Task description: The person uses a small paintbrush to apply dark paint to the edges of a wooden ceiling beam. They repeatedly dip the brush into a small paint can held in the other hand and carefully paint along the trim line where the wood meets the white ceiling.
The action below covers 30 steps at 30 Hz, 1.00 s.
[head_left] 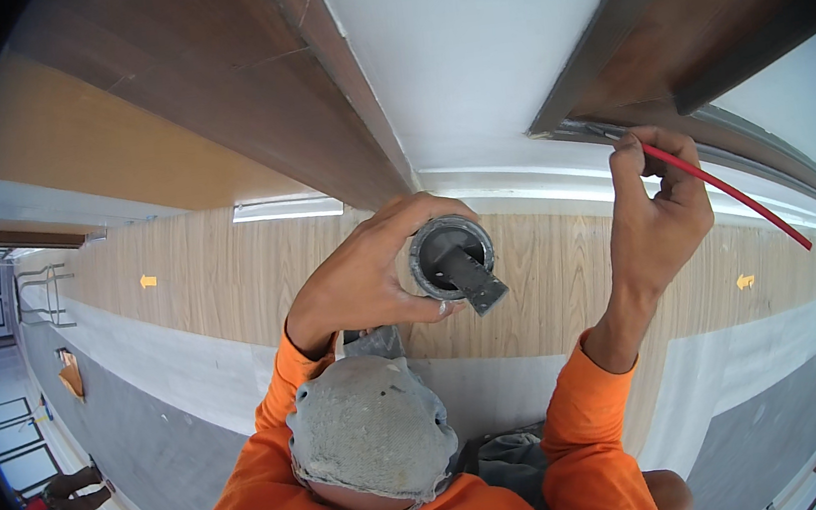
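Brown frame (597,42) stands beside red tool (727,187); arrows (148,282) mark floor (551,269).

You had a round dark cup (418,272) in your left hand (355,273), its mouth facing up and its rim smeared grey. A flat dark strip (474,282), flecked pale, leaned out over that rim. Your right hand (660,216) held a slender red-handled tool (722,185) aslant, its tip close to the dark frame (585,45), contact unclear.

It looks like a corridor (167,434) — long wood-look floor (204,278), yellow arrows (148,282), white wall (465,47).
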Tool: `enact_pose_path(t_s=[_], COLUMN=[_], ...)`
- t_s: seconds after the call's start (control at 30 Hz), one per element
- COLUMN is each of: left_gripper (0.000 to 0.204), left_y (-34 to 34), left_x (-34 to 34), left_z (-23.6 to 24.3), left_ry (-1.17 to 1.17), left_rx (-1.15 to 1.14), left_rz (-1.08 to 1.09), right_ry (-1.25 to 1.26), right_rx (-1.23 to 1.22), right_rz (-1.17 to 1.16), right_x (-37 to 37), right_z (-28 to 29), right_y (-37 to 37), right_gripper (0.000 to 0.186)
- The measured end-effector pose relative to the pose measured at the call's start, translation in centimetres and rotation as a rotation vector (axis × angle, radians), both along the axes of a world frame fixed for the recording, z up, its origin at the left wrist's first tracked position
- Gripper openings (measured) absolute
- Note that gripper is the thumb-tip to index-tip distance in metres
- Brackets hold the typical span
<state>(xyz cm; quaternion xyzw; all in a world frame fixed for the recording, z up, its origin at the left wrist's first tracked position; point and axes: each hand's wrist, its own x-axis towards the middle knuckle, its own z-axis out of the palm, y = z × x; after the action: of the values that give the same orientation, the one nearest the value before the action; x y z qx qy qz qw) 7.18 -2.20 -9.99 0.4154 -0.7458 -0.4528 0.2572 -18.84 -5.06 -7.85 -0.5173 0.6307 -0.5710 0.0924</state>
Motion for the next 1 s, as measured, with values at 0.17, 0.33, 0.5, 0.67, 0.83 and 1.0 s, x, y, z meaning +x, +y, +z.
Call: enact_pose_path(t_s=[0.17, 0.33, 0.5, 0.67, 0.83, 1.0], left_gripper=[0.083, 0.08, 0.074, 0.082, 0.082, 0.083], left_y=[0.1, 0.1, 0.1, 0.1, -0.1, -0.2], left_x=[0.1, 0.3, 0.2, 0.3, -0.4, -0.3], left_z=[-0.2, 0.3, 0.1, 0.0, -0.2, -0.1], left_ry=[0.028, 0.043, 0.085, 0.08, 0.093, 0.084], left_rx=[0.006, 0.012, 0.03, 0.008, 0.005, -0.006], left_rz=[0.012, 0.001, -0.022, 0.01, 0.007, 0.002], right_ry=[-0.011, -0.006, 0.05, 0.064, 0.024, 0.106], right_rx=[-0.038, -0.028, -0.011, 0.007, -0.046, -0.037], right_rz=[0.062, 0.027, 0.092, 0.008, 0.114, 0.035], right_x=[0.7, 0.5, 1.3, 0.2, 1.1, -0.7], right_z=[-0.1, -0.1, 0.1, -0.4, -0.1, -0.8], right_y=[-0.1, -0.1, 0.2, 0.2, 0.1, 0.0], right_gripper=[0.007, 0.008, 0.008, 0.009, 0.011, 0.013])
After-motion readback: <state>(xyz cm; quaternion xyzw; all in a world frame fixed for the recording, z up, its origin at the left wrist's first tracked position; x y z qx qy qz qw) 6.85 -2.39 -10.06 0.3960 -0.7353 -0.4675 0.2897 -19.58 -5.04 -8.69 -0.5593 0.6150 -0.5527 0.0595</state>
